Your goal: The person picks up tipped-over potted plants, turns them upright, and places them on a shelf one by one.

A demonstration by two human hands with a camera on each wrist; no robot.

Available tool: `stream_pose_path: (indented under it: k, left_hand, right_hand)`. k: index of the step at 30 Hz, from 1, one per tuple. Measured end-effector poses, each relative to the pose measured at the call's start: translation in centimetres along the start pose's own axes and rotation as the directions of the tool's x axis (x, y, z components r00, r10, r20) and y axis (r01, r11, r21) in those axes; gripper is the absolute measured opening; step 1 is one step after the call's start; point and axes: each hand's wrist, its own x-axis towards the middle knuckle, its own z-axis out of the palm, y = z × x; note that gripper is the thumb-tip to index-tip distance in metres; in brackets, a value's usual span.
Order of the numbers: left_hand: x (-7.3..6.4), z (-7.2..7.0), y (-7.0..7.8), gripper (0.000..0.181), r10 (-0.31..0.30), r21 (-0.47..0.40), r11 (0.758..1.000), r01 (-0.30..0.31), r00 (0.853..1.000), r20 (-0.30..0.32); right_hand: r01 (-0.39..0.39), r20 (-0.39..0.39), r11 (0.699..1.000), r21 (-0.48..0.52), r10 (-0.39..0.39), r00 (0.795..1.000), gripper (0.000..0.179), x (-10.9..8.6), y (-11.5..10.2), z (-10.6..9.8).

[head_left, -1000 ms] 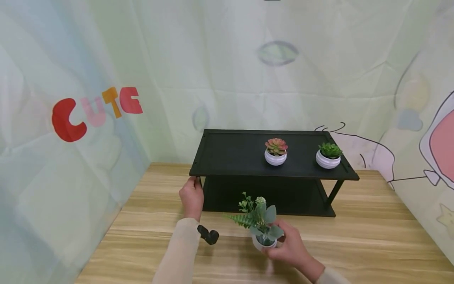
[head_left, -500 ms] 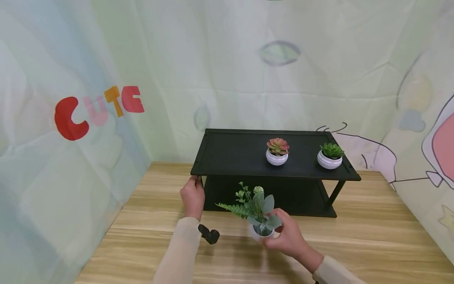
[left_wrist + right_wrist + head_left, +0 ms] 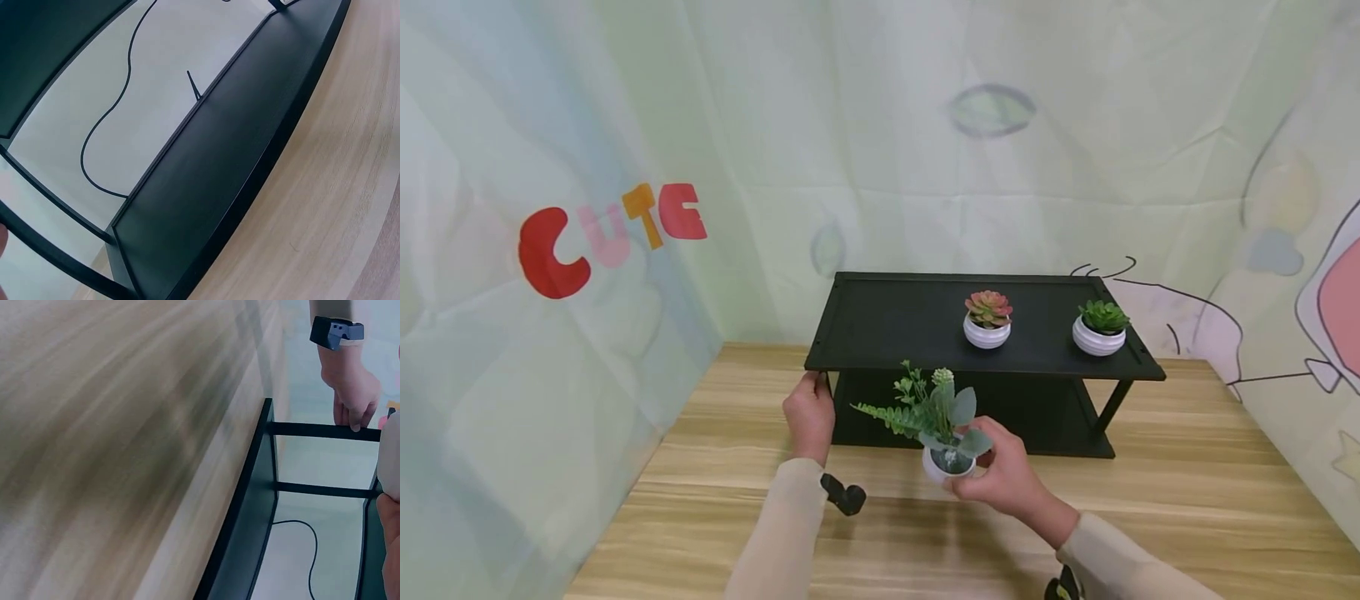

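Note:
A black two-tier shelf (image 3: 895,325) stands on the wooden table. My left hand (image 3: 810,417) grips its front left post just below the top board; the right wrist view shows the left hand's fingers (image 3: 357,419) curled at that post (image 3: 312,430). In front of the shelf, my right hand (image 3: 1003,475) pinches a white pot (image 3: 936,468) by its right side. A leafy green artificial plant (image 3: 928,412) with a fern frond grows from it. The pot is lifted off the table. At the right wrist view's edge only part of the white pot (image 3: 390,456) shows.
On the top board sit a pink succulent (image 3: 987,321) near the middle and a green succulent (image 3: 1099,329) at the right, both in white pots. The lower board (image 3: 1030,417) lies behind the held plant. A printed cloth backdrop (image 3: 880,167) encloses the table (image 3: 700,500).
My right hand has carried the potted plant up and forward toward the shelf, slightly leftward. The left hand stays on the post, and the shelf has not moved.

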Motion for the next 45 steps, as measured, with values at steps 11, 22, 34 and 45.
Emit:
stream_pose_path:
  k: [11, 22, 34, 45]
  left_hand:
    - [0.1, 0.1, 0.1, 0.014, 0.019, 0.009, 1.0, -0.019, 1.0, -0.017]
    - [0.0, -0.2, 0.3, 0.014, 0.007, -0.008, 1.0, -0.006, 1.0, 0.009]
    - [-0.1, -0.3, 0.5, 0.013, -0.001, -0.018, 1.0, 0.002, 1.0, 0.008]
    - [-0.1, -0.2, 0.3, 0.014, -0.022, -0.011, 1.0, 0.023, 1.0, 0.017]
  right_hand:
    - [-0.066, 0.003, 0.997, -0.041, 0.066, 0.998, 0.046, 1.8, -0.9, -0.6]
    - [-0.073, 0.049, 0.997, -0.038, 0.075, 0.996, 0.045, 3.5, -1.5, -0.7]
    - [-0.066, 0.06, 0.998, -0.021, 0.067, 0.996, 0.047, 5.1, -2.2, -0.6]
    - [-0.046, 0.049, 0.997, -0.056, 0.048, 0.998, 0.045, 6.3, -3.0, -0.6]
